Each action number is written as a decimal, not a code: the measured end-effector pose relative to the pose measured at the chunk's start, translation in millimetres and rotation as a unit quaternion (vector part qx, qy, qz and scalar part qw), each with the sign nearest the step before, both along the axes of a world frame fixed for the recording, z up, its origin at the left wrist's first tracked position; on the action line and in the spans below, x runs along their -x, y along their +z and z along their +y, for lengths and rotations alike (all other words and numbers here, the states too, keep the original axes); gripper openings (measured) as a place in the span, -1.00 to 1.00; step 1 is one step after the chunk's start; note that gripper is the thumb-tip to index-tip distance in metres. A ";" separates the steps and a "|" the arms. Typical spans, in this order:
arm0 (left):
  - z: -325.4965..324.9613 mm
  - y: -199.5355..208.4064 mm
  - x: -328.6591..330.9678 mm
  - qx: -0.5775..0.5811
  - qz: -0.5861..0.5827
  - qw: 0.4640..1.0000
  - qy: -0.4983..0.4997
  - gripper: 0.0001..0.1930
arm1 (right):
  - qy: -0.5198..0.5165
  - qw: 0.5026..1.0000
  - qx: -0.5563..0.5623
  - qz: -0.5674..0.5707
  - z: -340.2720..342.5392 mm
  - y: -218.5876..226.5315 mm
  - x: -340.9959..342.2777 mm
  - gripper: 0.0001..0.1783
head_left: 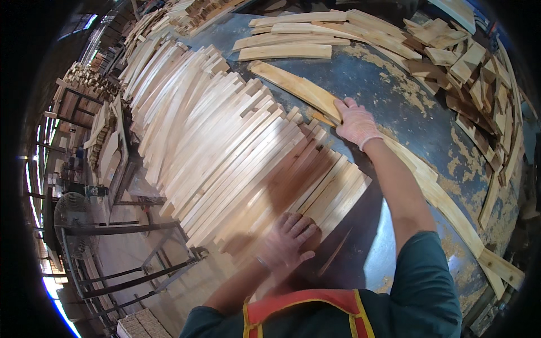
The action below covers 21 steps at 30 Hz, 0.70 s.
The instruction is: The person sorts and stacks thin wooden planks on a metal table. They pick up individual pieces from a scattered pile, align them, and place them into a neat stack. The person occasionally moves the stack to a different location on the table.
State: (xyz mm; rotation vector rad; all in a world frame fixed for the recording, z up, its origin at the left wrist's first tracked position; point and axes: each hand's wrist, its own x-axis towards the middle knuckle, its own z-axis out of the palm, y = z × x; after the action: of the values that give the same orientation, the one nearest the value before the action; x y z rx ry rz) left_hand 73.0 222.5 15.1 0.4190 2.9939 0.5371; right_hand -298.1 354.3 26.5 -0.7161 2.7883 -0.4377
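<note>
My right hand [356,123], in a thin pale glove, is closed on the near end of a curved wooden board [298,84]. That board slants away to the far left, beside a long row of pale wooden strips [225,141] packed side by side. My left hand [287,239], also gloved, has its fingers spread over the near ends of the strips at the row's front; it holds nothing, and I cannot tell how firmly it touches them. A thin sliver of wood [334,252] lies on the dark tabletop [360,225] to its right.
More curved boards [304,39] lie at the far side of the table. Others [445,197] run along the right. Offcuts [468,67] are heaped at the far right, with sawdust [389,67] around. On the left stand a metal frame [124,265] and a fan [75,219].
</note>
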 end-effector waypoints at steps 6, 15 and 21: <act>0.6 12.3 0.1 -0.016 -0.004 1.000 0.000 -0.18 | -0.054 0.993 -0.030 0.104 182.2 28.5 -131.9 -0.22; 5.0 -7.5 -7.3 -0.005 0.081 0.996 -0.039 -0.30 | -0.235 0.967 -0.099 -0.002 286.3 -13.2 -352.4 -0.03; 46.5 12.8 -29.2 0.122 -0.039 0.975 -0.183 -0.18 | -0.365 0.927 -0.076 0.037 231.4 -32.1 -343.2 -0.24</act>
State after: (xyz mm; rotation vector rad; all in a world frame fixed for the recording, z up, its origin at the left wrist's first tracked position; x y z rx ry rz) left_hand 102.2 269.0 27.9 0.8766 2.7588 0.1473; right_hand 45.2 585.7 -5.6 0.3822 3.0326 -0.3034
